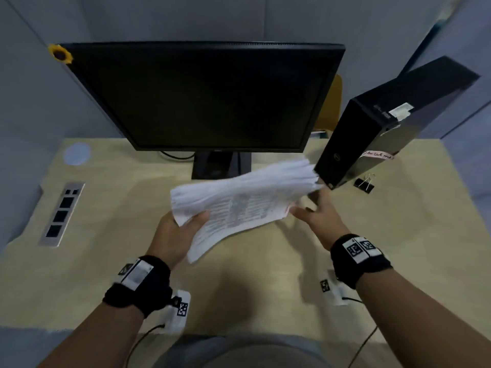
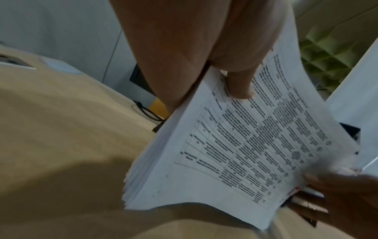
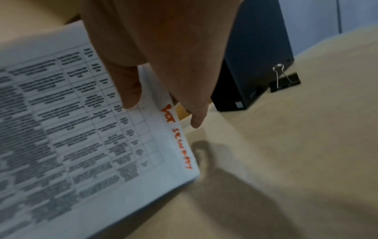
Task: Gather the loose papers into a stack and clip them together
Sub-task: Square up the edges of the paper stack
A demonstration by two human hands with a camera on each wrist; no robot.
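A thick stack of printed papers (image 1: pixel 239 205) hangs a little above the desk, sagging in the middle, its top sheet a table with red handwriting on one edge (image 3: pixel 178 140). My left hand (image 1: pixel 196 220) grips its left edge, thumb (image 2: pixel 239 85) on top and fingers hidden underneath. My right hand (image 1: pixel 305 207) pinches the right edge, thumb (image 3: pixel 131 90) on the top sheet and the other fingers (image 3: pixel 196 119) reaching past the edge below it. A black binder clip (image 1: pixel 364 184) (image 3: pixel 285 81) lies on the desk to the right of the tower, apart from both hands.
A dark monitor (image 1: pixel 202 96) stands behind the papers. A black computer tower (image 1: pixel 372 144) stands just beyond my right fingers. A socket panel (image 1: pixel 62 213) sits in the wooden desk (image 1: pixel 265 274) at the left. Wrist-camera cables trail over the near edge.
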